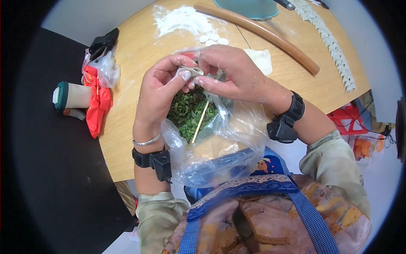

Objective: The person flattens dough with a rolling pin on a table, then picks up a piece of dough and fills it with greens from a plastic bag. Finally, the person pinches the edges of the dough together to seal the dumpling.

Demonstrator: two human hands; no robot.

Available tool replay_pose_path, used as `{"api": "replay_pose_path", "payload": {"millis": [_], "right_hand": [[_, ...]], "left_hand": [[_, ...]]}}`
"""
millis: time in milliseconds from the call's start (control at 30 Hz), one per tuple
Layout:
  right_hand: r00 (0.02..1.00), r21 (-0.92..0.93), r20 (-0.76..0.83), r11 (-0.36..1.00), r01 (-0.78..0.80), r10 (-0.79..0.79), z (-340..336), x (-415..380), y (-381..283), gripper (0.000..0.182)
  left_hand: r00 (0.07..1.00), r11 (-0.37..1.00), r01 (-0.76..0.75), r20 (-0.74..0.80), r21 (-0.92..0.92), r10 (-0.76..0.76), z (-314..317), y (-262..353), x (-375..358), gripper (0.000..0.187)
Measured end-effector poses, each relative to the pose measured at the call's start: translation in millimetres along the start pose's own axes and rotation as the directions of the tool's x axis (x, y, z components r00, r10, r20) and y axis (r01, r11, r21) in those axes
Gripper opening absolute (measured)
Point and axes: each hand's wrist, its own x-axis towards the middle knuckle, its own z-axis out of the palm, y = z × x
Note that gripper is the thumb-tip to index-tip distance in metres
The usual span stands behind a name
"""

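Both my hands meet above a plastic bag (pixel 228 127) of chopped greens (pixel 190 110). Between them is a small folded piece of white dough (pixel 190 71). My left hand (pixel 158 84) pinches it from the left, thumb on the near side. My right hand (pixel 237 70) has its fingers and thumb at the dough's right edge, closed on it. White flour marks the fingertips of both. A pale stick (pixel 200 122) stands in the greens.
Beyond my hands are flour (pixel 182 20), small dough rounds (pixel 213 40), a dough sheet (pixel 260 61) and a long rolling pin (pixel 262 34). A row of shaped dough pieces (pixel 327 40) lies at right. A cup (pixel 76 95) and red bag (pixel 98 108) are at left.
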Motion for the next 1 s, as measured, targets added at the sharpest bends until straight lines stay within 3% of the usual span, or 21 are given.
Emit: {"api": "replay_pose_path", "payload": {"millis": [700, 800, 1000], "right_hand": [[0.983, -0.070, -0.044, 0.982, 0.174, -0.177, 0.8, 3.0, -0.7, 0.013], [0.995, -0.025, 0.004, 0.995, 0.097, -0.097, -1.8, 1.9, -2.8, 0.018], [0.994, -0.077, 0.002, 0.991, 0.111, -0.112, 0.8, 0.5, 0.1, 0.018]], "left_hand": [[0.999, 0.999, -0.050, 0.010, 0.009, 0.050, -2.6, -1.7, 1.7, 0.021], [0.998, 0.999, -0.051, 0.039, 0.010, 0.051, -3.0, -1.7, 1.8, 0.022], [0.999, 0.999, -0.030, 0.046, 0.014, 0.030, -1.2, -1.5, 1.2, 0.021]]}}
